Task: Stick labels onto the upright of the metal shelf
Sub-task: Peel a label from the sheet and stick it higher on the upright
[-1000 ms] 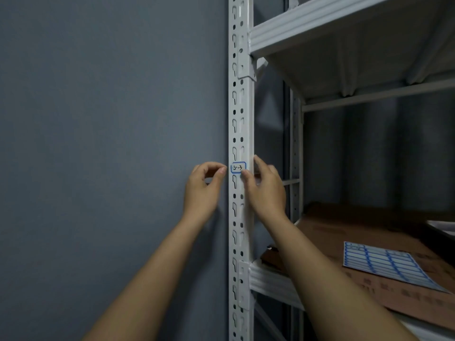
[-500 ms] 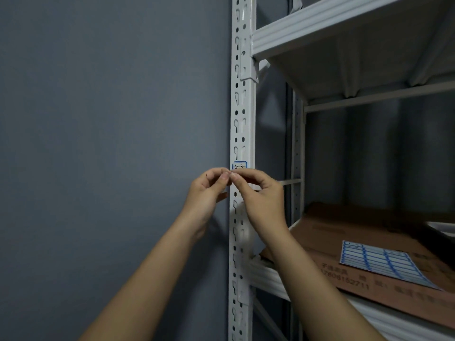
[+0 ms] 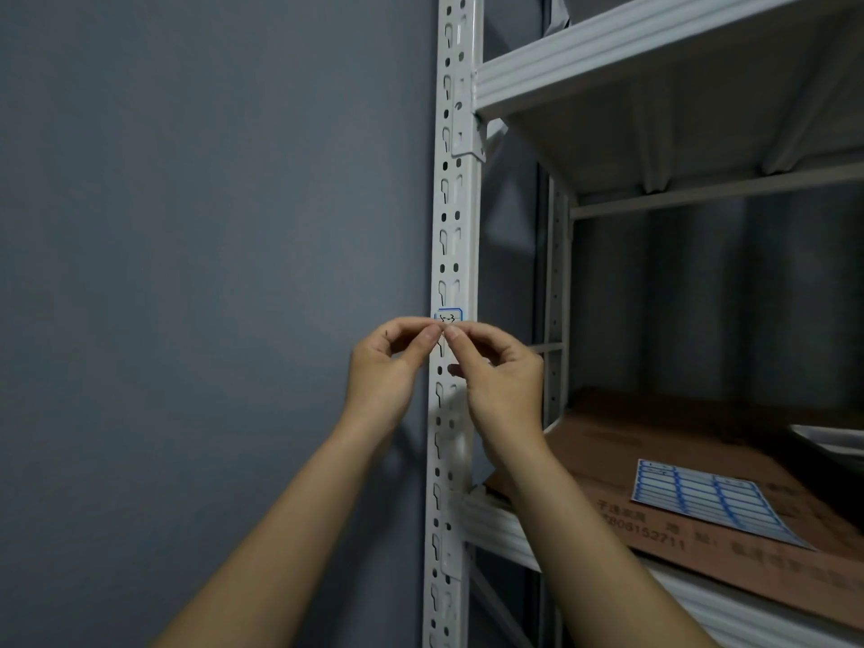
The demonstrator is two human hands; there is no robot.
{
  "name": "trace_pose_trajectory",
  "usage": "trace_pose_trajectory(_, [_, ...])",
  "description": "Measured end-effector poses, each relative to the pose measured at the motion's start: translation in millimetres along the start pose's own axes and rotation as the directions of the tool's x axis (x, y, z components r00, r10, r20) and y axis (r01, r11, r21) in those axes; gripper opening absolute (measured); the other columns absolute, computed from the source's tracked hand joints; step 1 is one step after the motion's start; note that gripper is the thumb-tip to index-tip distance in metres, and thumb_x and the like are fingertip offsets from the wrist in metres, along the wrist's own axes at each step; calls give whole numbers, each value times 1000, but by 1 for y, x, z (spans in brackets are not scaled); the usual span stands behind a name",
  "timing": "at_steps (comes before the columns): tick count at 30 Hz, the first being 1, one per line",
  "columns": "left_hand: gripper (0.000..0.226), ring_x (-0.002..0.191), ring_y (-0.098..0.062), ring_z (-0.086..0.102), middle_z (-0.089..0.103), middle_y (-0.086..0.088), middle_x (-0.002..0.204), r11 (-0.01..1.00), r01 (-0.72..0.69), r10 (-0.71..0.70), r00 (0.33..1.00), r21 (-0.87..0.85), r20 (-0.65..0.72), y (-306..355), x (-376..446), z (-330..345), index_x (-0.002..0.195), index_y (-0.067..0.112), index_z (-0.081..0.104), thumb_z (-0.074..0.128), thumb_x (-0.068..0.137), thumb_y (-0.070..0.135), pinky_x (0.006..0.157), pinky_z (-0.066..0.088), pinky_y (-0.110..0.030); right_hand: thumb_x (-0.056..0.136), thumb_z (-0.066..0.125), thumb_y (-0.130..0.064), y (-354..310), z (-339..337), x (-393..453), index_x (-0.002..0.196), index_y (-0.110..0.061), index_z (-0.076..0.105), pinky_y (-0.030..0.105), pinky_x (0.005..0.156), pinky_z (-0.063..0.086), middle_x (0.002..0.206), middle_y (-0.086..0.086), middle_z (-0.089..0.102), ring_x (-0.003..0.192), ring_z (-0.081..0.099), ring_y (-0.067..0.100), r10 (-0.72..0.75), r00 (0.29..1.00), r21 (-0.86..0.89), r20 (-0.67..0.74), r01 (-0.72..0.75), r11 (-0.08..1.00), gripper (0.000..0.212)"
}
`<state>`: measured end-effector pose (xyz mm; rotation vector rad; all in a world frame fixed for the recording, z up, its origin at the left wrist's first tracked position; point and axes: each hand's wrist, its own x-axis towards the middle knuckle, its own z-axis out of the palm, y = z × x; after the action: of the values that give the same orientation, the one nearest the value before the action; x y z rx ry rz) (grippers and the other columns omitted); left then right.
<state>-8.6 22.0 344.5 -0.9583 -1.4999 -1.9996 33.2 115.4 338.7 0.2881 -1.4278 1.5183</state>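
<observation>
The white slotted upright (image 3: 456,203) of the metal shelf runs top to bottom at mid-frame. A small blue-edged label (image 3: 450,316) with handwriting sits on its front face at hand height. My left hand (image 3: 390,367) and my right hand (image 3: 498,367) meet in front of the upright. Their curled thumbs and forefingers come tip to tip over the label's lower edge, pinching there and hiding its bottom part. The label's top edge and writing stay visible above the fingertips.
A sheet of blue-edged labels (image 3: 701,500) lies on brown cardboard (image 3: 608,441) on the lower shelf (image 3: 505,530) at the right. Another shelf board (image 3: 608,53) spans above. A grey wall (image 3: 210,273) fills the left side.
A second ago my hands were on either side of the label with fingers on its ends. They have since come together below it, fingertips now meeting over its lower edge.
</observation>
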Motion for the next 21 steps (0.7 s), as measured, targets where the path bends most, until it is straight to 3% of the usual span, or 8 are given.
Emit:
trace_pose_trajectory(2, [9, 76, 7, 63, 70, 7, 83, 999, 15, -15, 1000, -34, 5, 2, -1, 0, 91, 10, 69, 62, 88, 6, 67, 46, -8, 86, 68, -5, 0, 0, -2, 92, -7, 75, 21, 65, 56, 90, 7, 73, 85, 68, 15, -16, 1000, 2, 5, 16, 1000, 9])
trace_pose_trajectory(7, [13, 74, 8, 63, 69, 4, 85, 999, 24, -23, 1000, -45, 13, 7, -4, 0, 99, 2, 68, 59, 89, 5, 64, 46, -7, 84, 71, -6, 0, 2, -6, 84, -22, 75, 34, 80, 56, 87, -3, 73, 85, 68, 10, -118, 993, -77, -21, 116, 990, 17])
trace_pose_trajectory(12, [11, 81, 6, 63, 71, 5, 90, 1000, 14, -14, 1000, 28, -5, 7, -6, 1, 95, 12, 72, 63, 88, 11, 72, 46, -9, 82, 73, -11, -5, 1, -6, 76, -30, 71, 22, 76, 53, 83, -4, 71, 81, 67, 6, -168, 984, -153, -62, 157, 976, 21])
trace_pose_trajectory(16, [19, 84, 5, 62, 67, 8, 93, 986, -103, 107, 994, 128, -20, 10, -13, 13, 81, 30, 69, 66, 86, 12, 70, 44, -6, 81, 73, -13, -9, -8, -3, 74, -25, 70, 22, 72, 53, 80, -1, 70, 75, 66, 6, -148, 984, -206, -98, 125, 971, 15])
trace_pose_trajectory(19, [22, 84, 5, 59, 63, 9, 93, 977, -162, 161, 987, 138, 20, 13, -21, 30, 80, 34, 68, 66, 87, 13, 70, 45, -8, 83, 70, -10, -11, -24, -1, 77, -15, 71, 29, 72, 56, 76, -3, 70, 75, 66, 10, -78, 993, -139, -91, 65, 988, 8])
trace_pose_trajectory(21, [21, 84, 6, 59, 64, 9, 93, 978, -175, 171, 984, 111, 47, 13, -23, 44, 81, 33, 67, 65, 87, 13, 71, 44, -7, 86, 66, -5, -13, -40, 2, 80, -9, 70, 24, 65, 55, 75, 0, 68, 72, 64, 8, -55, 995, -87, -78, 49, 995, 8])
